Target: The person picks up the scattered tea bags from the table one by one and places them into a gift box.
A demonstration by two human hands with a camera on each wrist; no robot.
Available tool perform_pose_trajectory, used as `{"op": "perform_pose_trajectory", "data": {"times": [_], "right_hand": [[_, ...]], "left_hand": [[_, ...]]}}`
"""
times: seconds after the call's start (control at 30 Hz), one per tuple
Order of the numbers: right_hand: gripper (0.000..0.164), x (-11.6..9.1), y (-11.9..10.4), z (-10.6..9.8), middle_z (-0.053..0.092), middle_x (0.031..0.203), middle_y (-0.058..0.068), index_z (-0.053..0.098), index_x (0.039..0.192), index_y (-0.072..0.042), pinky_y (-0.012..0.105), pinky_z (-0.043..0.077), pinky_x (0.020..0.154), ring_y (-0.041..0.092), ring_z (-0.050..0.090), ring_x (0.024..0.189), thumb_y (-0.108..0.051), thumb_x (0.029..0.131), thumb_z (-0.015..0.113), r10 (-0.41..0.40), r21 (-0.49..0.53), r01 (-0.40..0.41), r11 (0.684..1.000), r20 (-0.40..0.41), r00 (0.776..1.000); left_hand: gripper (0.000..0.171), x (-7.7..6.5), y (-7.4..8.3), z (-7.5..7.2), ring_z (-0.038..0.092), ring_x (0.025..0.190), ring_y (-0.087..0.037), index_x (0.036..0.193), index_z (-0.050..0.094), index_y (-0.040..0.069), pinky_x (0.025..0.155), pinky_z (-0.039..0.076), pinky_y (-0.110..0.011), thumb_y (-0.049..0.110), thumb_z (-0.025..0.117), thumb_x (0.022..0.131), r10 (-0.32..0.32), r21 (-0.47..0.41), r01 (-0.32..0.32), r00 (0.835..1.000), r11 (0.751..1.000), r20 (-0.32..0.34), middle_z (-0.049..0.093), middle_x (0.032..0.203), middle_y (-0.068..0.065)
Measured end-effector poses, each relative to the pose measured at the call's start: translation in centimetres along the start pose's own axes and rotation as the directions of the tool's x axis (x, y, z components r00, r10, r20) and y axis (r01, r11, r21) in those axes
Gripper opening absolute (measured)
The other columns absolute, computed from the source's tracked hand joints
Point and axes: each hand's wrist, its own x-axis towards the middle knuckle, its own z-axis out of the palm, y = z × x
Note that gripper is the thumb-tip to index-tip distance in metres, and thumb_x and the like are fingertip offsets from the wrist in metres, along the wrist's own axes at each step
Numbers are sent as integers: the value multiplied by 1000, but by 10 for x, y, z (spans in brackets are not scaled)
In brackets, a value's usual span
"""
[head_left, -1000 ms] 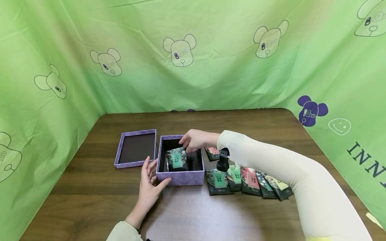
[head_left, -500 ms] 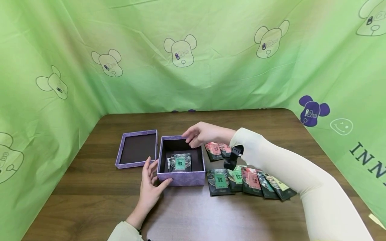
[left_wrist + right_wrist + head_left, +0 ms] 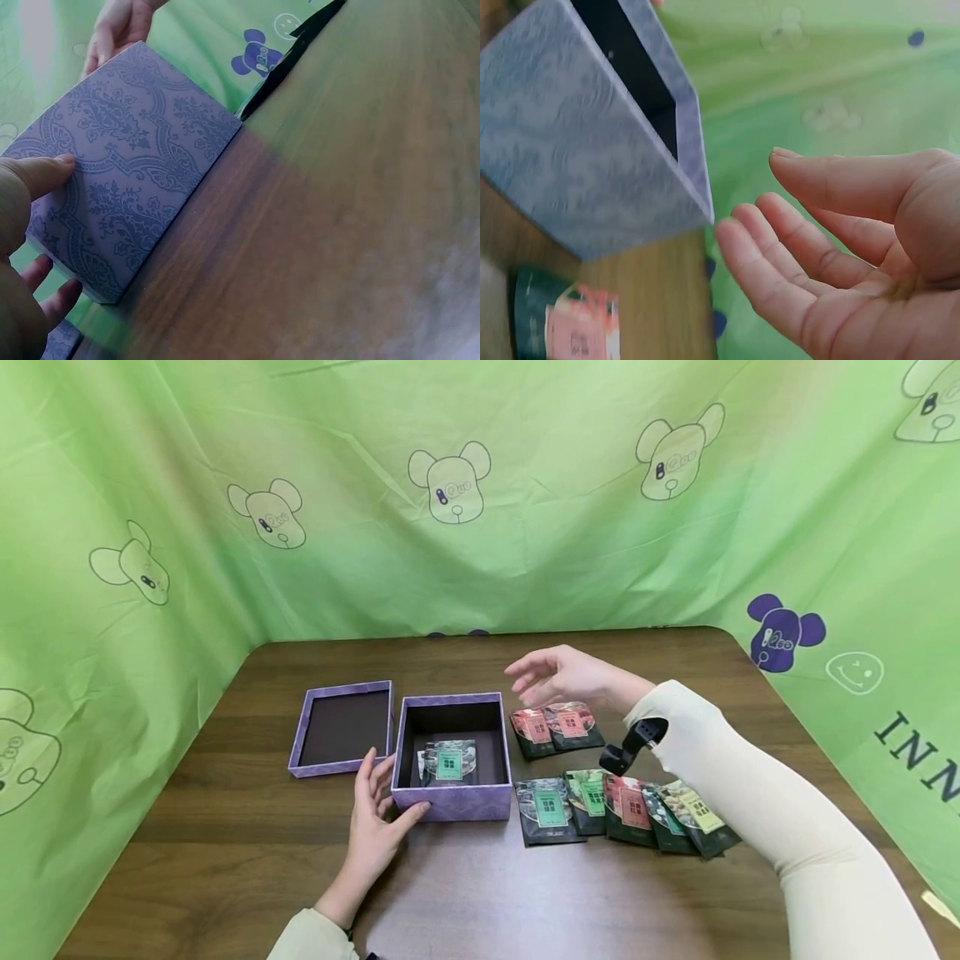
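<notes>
Worktop (image 3: 247,860): far edge well behind the box; wood shows in front too.
Box (image 3: 450,804): upright, open; right wall just beside the row.
Lid (image 3: 345,728): inside up, left of the box.
Left hand (image 3: 375,831): fingers round the box's near left corner, thumb on the near wall.
Right hand (image 3: 566,677): has left the box for the red packets; fingers loosely bent, wide from the thumb, holding nothing.
Row (image 3: 632,810): five overlapping packets.
Red packets (image 3: 570,724): two, behind the row.
Boxed packets (image 3: 450,763): overlapping inside; top one released, apparently placed.
</notes>
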Motion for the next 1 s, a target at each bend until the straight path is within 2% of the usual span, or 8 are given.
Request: {"op": "perform_pose_trajectory", "data": {"times": [0.17,0.4,0.5,0.57,0.73,0.83,0.93,1.0], "right_hand": [[58,-7,15,-14,67,103,6,41,139,16,43,54,88,17,67,89,13,86,65,25,21,-24,999,-26,999],[61,-13,37,-34,66,101,5,33,142,18,49,51,92,19,67,92,16,87,60,74,71,-68,995,-81,994],[62,-14,47,-41,65,105,9,30,144,17,48,51,92,18,66,91,16,88,58,105,79,-98,992,-100,989],[62,-14,56,-46,63,112,17,29,145,16,45,53,91,17,66,91,16,89,57,126,63,-120,991,-114,985],[64,-13,75,-52,46,133,36,30,145,16,44,53,89,16,65,91,14,88,58,149,14,-148,989,-149,978],[66,-12,85,-54,45,131,36,30,144,16,40,55,84,12,63,88,13,86,61,158,-7,-161,987,-167,973],[67,-11,93,-55,50,118,27,31,143,17,34,55,78,10,61,82,13,84,64,178,-32,-187,982,-186,966],[68,-10,97,-55,50,111,21,32,143,17,33,54,76,11,59,81,11,84,67,190,-72,-208,975,-200,961]], "left_hand": [[97,-2,1,1,49,127,-22,152,17,-6,89,43,-19,-13,78,77,-19,0,19,1000,1000,-1,45,145,-23],[98,-1,1,1,48,124,-9,152,17,-6,90,43,-19,-12,78,77,-24,-3,24,1000,1000,-7,46,145,-22],[98,0,1,1,49,126,-17,152,17,-6,91,43,-19,-12,79,76,-22,1,22,1000,1000,-7,46,145,-23],[98,0,1,1,48,127,-27,152,17,-6,90,43,-19,-12,79,76,-22,5,22,1000,1000,-8,46,145,-23],[98,0,1,0,47,127,-37,152,17,-6,90,43,-19,-12,79,76,-26,11,26,1000,1000,-7,46,145,-23],[98,0,1,0,47,127,-37,152,17,-7,90,43,-19,-12,79,76,-27,10,27,1000,1000,-5,46,145,-23],[97,0,1,0,47,127,-35,152,17,-6,90,43,-19,-12,79,77,-24,9,24,1000,1000,-4,46,145,-23],[97,0,1,0,48,127,-28,152,17,-6,91,43,-19,-12,79,77,-23,11,23,1000,1000,-4,46,145,-23]]}}
